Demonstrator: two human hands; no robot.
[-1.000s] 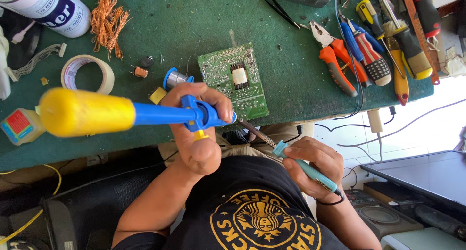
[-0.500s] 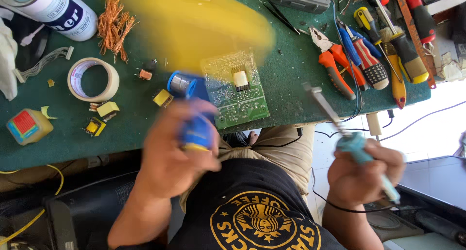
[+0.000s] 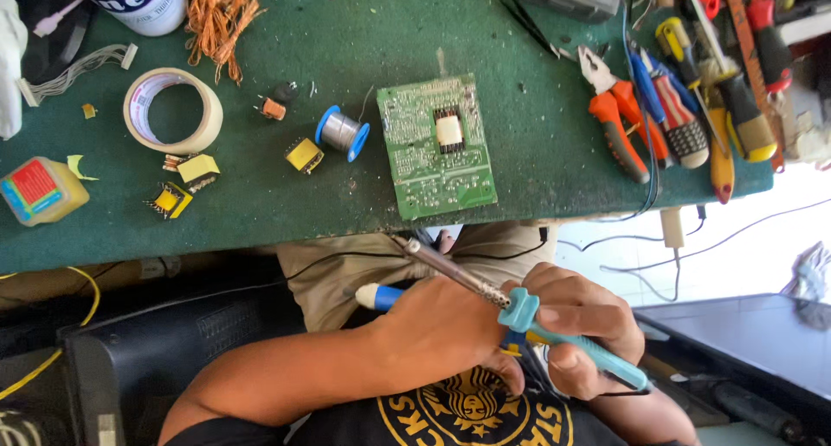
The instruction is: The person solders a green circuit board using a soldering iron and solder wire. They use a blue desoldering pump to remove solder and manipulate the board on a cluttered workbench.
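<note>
Teal-handled soldering iron (image 3: 554,342) sits clenched in the right hand (image 3: 576,325) below the green tabletop (image 3: 346,30) edge, its tip near the circuit board (image 3: 437,147), while the left hand (image 3: 450,329) grips a blue-and-white tool (image 3: 376,297).

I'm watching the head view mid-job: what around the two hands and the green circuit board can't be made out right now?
- Blue-and-white tool under the left hand: only its tip shows; the hand covers the rest.
- Turquoise-handled soldering iron in the right hand: its tip merges with the dark table edge.
- Green circuit board: solder joints too small to judge.
- White can: cut off by the top edge.
</note>
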